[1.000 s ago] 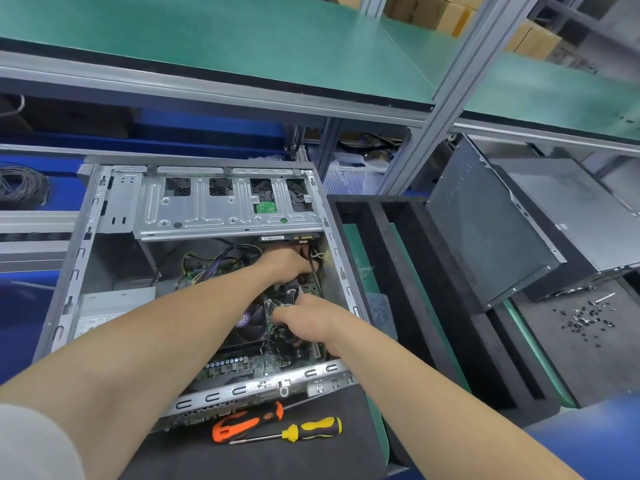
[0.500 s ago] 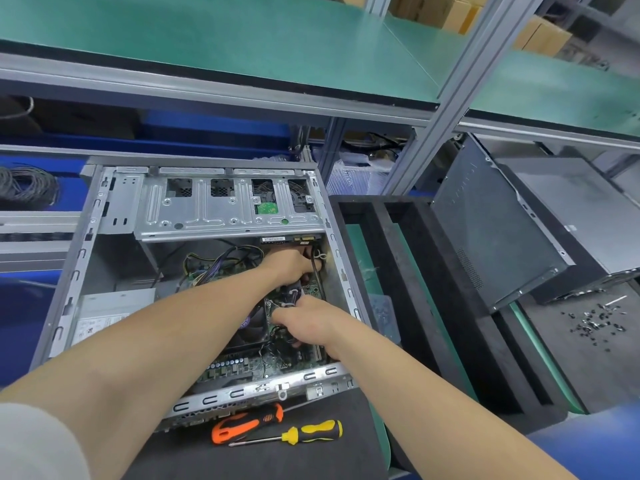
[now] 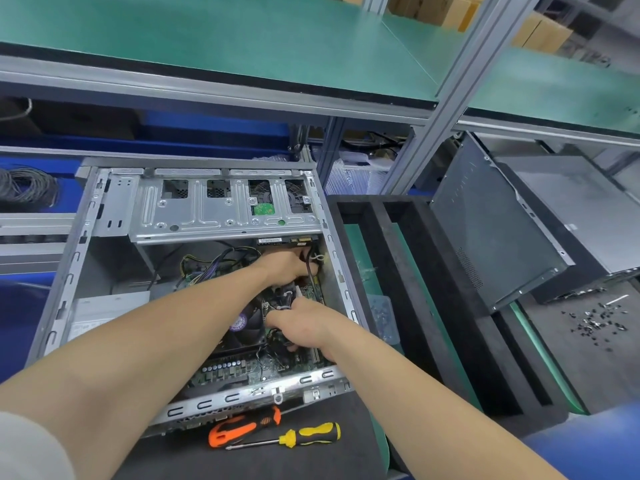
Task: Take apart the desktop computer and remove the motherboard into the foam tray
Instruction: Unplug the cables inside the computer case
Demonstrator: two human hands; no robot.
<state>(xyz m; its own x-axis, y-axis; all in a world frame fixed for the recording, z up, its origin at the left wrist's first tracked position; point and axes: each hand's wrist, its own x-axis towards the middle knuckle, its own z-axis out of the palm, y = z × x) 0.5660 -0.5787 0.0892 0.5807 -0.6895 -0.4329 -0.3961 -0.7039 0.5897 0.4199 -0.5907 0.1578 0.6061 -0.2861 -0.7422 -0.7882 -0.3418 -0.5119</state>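
Note:
An open grey desktop case lies on its side in front of me, with the green motherboard and a black CPU fan inside. Both hands reach into the case's right half. My left hand is curled around black cables near the drive cage. Just nearer to me, my right hand pinches a black cable bundle with a white tie over the board. The fingertips of both hands are partly hidden. The black foam tray with long slots stands right of the case.
An orange-handled tool and a yellow-and-black screwdriver lie on the dark mat before the case. A removed grey side panel leans at the right. Loose screws are scattered far right. A green shelf runs overhead.
Both hands stay on the cables inside the case with only slight shifts. The view has drifted a little.

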